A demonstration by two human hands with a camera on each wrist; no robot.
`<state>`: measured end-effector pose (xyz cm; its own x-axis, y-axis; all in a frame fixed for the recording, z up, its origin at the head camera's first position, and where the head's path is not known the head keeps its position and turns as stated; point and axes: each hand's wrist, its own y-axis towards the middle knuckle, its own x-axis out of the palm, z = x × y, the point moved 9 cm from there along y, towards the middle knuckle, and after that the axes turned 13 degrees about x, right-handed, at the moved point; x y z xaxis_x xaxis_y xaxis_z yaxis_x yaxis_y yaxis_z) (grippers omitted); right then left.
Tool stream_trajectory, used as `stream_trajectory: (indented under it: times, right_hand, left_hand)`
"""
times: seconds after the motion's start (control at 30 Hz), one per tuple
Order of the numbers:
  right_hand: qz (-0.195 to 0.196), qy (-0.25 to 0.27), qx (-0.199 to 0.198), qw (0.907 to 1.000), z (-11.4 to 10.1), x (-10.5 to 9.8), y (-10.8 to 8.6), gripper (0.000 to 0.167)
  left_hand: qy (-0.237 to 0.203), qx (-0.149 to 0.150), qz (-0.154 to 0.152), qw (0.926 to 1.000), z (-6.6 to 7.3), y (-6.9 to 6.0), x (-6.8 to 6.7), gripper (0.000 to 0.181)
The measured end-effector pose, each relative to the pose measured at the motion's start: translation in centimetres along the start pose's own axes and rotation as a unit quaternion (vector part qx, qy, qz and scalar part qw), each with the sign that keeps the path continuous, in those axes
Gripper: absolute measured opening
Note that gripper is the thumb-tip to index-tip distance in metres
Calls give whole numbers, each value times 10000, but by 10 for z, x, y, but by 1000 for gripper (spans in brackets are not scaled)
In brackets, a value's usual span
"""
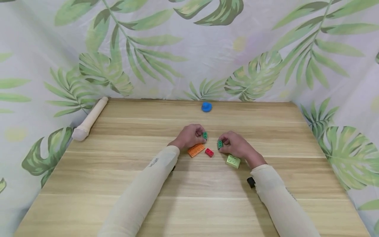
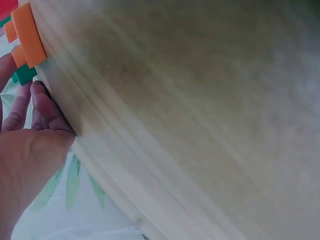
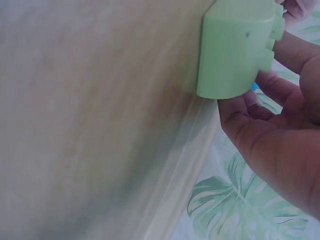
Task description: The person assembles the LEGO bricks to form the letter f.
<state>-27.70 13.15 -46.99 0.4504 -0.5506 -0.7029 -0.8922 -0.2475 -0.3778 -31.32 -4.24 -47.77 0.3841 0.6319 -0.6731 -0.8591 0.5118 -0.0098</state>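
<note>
Between its thumb and fingers my left hand (image 1: 190, 136) pinches a small green toy brick (image 1: 205, 135), two studs showing. A second green brick (image 1: 220, 144), set upright in the head view, is pinched by my right hand (image 1: 237, 145). An orange brick (image 1: 196, 150) lies just below the left hand. The small red brick (image 1: 209, 152) rests on the table between the hands. Under the right wrist sits a light green brick (image 1: 233, 161) with a rounded end, which fills much of the right wrist view and hides the brick held there.
A blue toy duck (image 1: 206, 107) stands at the table's back edge. Along the left edge lies a pale stick-like object (image 1: 90, 120) with a thicker end. Leaf-printed cloth (image 1: 204, 49) hangs around the wooden table (image 1: 204, 210).
</note>
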Motion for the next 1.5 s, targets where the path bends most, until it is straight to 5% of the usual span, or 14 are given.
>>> stream_trajectory:
  times: [0.93,1.5]
  right_hand:
    - [183,-258,-132,9994,-16,1,9,26]
    - [686,336,-599,9953,-49,8,9,35]
  left_hand:
    - [-76,78,80,9999,0,3,-2,23]
    - [-106,81,156,9998,1,-1,3,23]
